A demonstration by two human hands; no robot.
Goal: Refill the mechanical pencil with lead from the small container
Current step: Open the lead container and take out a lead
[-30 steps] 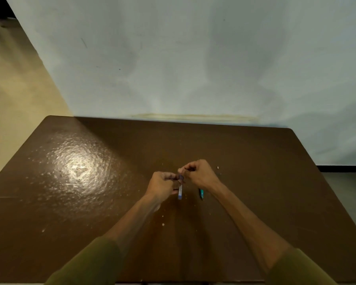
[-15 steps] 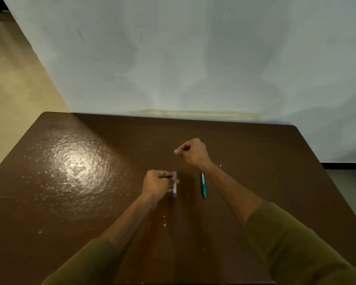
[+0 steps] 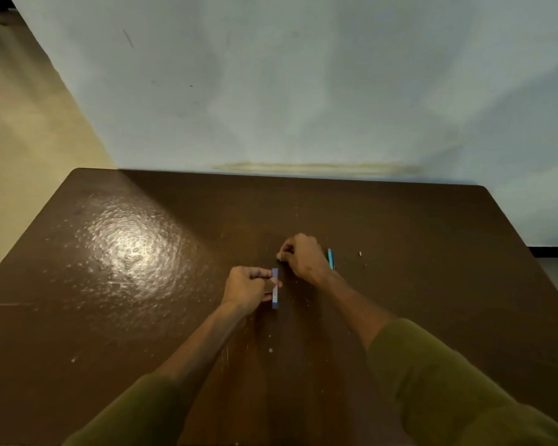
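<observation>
Both forearms reach forward over the dark brown glossy wooden table (image 3: 400, 239), olive-green sleeves pushed up short of the wrists; the left hand (image 3: 247, 288) sits knuckles-up near the middle of the tabletop, its fingers curled inward and its thumb and fingertips nipped onto the small, slim, blue and white rectangular lead container (image 3: 274, 288); the container stands on end, its long axis running toward and away from the person, its lower blue end touching or nearly touching the table, which of the two I cannot tell; the upper end is partly covered by the fingertips, so whether it is capped or uncapped is not visible.

The right hand (image 3: 302, 257) lies just beyond and to the right of the left one, back of the hand upward, wrist bent slightly inward; its fingers are bunched with the tips pressed together at the left edge of the hand, close to the table, and whether anything lies between them is too small to tell.

The slender teal mechanical pencil (image 3: 330, 259) lies flat on the table just to the right of the right hand, partly hidden behind it, untouched; a tiny pale speck (image 3: 360, 253) rests on the wood further right, well apart from the pencil.
</observation>
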